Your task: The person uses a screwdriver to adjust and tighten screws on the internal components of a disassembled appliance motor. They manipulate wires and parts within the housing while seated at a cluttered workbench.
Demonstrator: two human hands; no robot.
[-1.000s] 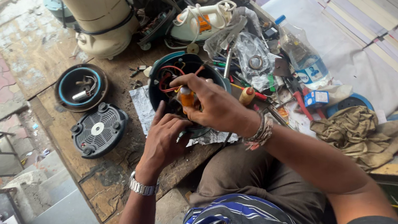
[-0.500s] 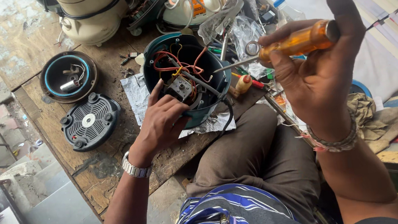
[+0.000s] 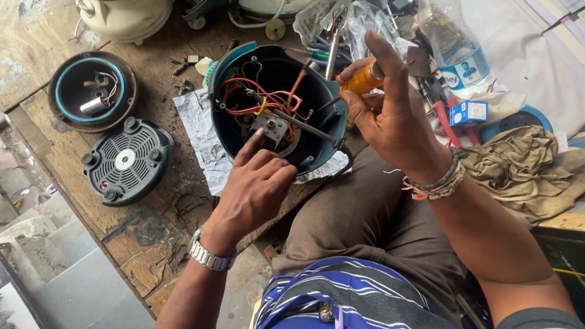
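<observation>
Housing (image 3: 324, 120), dark, round and open toward me, sits on the wooden bench (image 3: 159, 225), with red and orange wires inside. I see my left hand (image 3: 255, 191) at its near rim, fingers half curled, fingertips touching the inner metal part. My right hand (image 3: 390, 111), just right of the housing, is closed around an orange-handled screwdriver (image 3: 360, 78), whose shaft slants down-left into the housing.

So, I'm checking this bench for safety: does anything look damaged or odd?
The wooden tabletop is cracked and flaking at its near edge. Loose red and orange wires tangle in the opened appliance base.
</observation>
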